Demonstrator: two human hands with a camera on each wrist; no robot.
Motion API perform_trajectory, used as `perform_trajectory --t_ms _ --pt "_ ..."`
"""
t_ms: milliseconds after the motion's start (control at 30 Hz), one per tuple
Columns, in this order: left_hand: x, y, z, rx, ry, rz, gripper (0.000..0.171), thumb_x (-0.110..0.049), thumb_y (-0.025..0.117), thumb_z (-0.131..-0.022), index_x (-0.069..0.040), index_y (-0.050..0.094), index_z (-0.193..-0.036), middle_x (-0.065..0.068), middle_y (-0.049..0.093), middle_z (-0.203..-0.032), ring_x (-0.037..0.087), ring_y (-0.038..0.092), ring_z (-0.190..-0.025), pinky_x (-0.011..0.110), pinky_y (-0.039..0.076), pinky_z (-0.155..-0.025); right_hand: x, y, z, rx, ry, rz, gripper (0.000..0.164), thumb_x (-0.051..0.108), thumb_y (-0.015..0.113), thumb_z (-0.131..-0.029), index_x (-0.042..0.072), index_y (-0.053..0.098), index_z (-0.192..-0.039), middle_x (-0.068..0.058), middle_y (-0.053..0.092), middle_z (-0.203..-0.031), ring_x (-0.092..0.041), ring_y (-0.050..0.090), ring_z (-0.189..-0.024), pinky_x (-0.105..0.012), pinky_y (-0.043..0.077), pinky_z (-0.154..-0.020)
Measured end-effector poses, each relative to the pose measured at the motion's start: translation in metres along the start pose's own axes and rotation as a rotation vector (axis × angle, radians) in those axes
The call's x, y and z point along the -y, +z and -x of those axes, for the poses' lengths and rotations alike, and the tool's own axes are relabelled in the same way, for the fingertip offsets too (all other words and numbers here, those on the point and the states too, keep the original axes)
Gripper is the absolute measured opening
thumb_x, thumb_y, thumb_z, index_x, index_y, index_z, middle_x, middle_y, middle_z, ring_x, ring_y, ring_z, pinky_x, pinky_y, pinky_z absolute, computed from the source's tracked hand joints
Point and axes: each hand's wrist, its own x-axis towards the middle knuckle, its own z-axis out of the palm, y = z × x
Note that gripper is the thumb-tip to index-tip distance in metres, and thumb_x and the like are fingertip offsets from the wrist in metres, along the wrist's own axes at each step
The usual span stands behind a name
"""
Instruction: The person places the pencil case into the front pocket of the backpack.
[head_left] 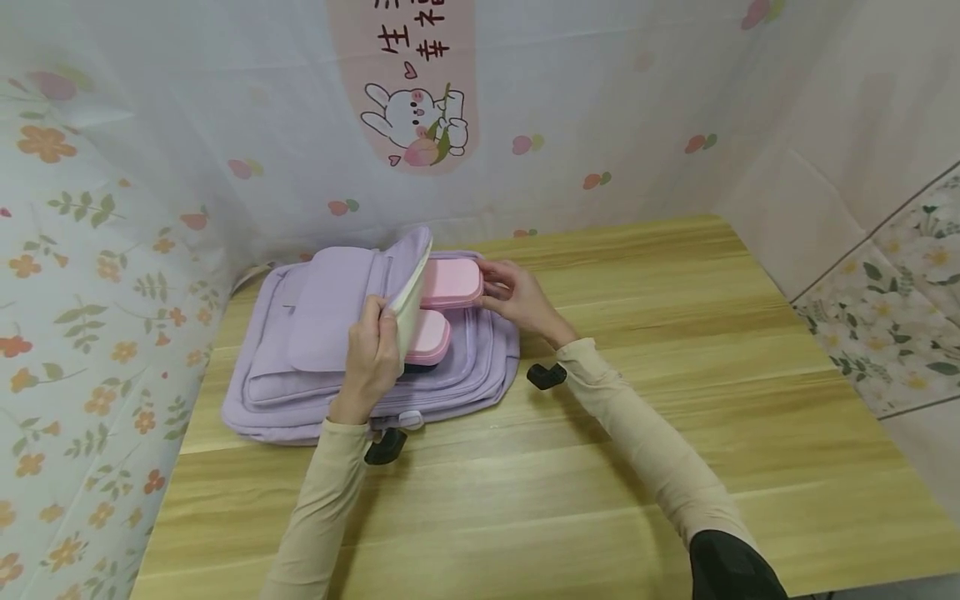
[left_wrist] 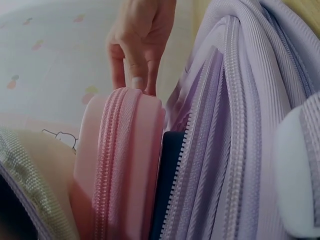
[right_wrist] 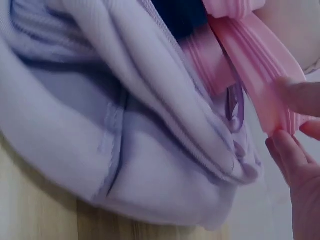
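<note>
A lilac backpack (head_left: 307,333) lies flat on the table, its front pocket pulled open. My left hand (head_left: 371,354) grips the edge of the pocket's flap and holds it up. Two pink zippered cases sit at the opening. The far pink case (head_left: 453,282) is pinched at its outer end by my right hand (head_left: 517,296); in the right wrist view, thumb and fingers (right_wrist: 290,150) are on either side of it. Closer to me, the near pink case (head_left: 429,337) sticks partly out of the pocket. Their inner ends are hidden by the flap.
Beside a pink case, something dark blue (left_wrist: 171,170) shows inside the pocket in the left wrist view. The wood-grain table (head_left: 675,333) extends to the right of the backpack. Behind it hangs a printed white cloth (head_left: 585,108), with flowered covering (head_left: 97,317) at the left.
</note>
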Motion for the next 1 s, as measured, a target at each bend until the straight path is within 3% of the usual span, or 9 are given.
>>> perform_trajectory --t_ms 100,267,333,667,900,1000 --pt "-0.011 -0.002 -0.001 0.002 -0.009 0.005 0.016 -0.006 0.035 -0.093 0.003 0.048 -0.09 0.009 0.043 -0.055 0.017 0.04 -0.046 0.027 0.036 -0.041 -0.005 -0.002 0.0 0.008 -0.022 -0.053 0.054 -0.015 0.063 -0.076 -0.017 0.043 -0.125 -0.032 0.046 -0.123 -0.044 0.047 -0.117 -0.043 0.044 -0.099" --pt "-0.01 -0.002 -0.002 0.006 -0.024 -0.011 0.014 -0.006 0.037 -0.092 0.003 0.048 -0.09 0.011 0.043 -0.056 0.02 0.04 -0.047 0.03 0.036 -0.043 -0.005 0.003 -0.003 -0.024 -0.005 -0.101 0.051 -0.017 0.063 -0.075 -0.019 0.044 -0.122 -0.035 0.047 -0.123 -0.045 0.049 -0.114 -0.044 0.044 -0.098" --pt "0.0 0.0 -0.002 0.01 -0.022 -0.012 0.016 -0.01 0.037 -0.093 0.0 0.048 -0.09 0.01 0.043 -0.057 0.019 0.041 -0.048 0.03 0.036 -0.043 -0.004 0.006 -0.004 -0.031 0.011 -0.099 0.05 -0.016 0.064 -0.074 -0.018 0.045 -0.121 -0.034 0.048 -0.122 -0.044 0.051 -0.113 -0.044 0.045 -0.098" --pt "0.0 0.001 -0.001 0.043 -0.019 0.015 0.013 -0.002 0.038 -0.093 0.003 0.05 -0.091 0.01 0.044 -0.057 0.016 0.04 -0.048 0.027 0.035 -0.043 -0.001 0.018 -0.015 0.002 0.081 -0.063 0.047 -0.011 0.066 -0.075 -0.015 0.049 -0.119 -0.03 0.052 -0.121 -0.04 0.055 -0.111 -0.035 0.049 -0.093" --pt "-0.035 -0.008 -0.003 0.062 -0.005 0.014 0.01 0.006 0.037 -0.09 0.008 0.046 -0.087 0.009 0.04 -0.056 0.013 0.038 -0.048 0.024 0.035 -0.043 -0.004 0.019 -0.017 0.014 0.06 -0.04 0.047 -0.01 0.067 -0.075 -0.014 0.051 -0.118 -0.029 0.053 -0.121 -0.04 0.055 -0.11 -0.044 0.046 -0.096" --pt "-0.035 -0.009 -0.003 0.071 0.001 0.007 0.011 0.005 0.037 -0.09 0.008 0.047 -0.088 0.008 0.04 -0.056 0.014 0.038 -0.049 0.025 0.035 -0.044 -0.004 0.019 -0.015 0.025 0.041 -0.033 0.046 -0.011 0.066 -0.076 -0.015 0.05 -0.119 -0.03 0.053 -0.121 -0.041 0.055 -0.11 -0.047 0.046 -0.096"
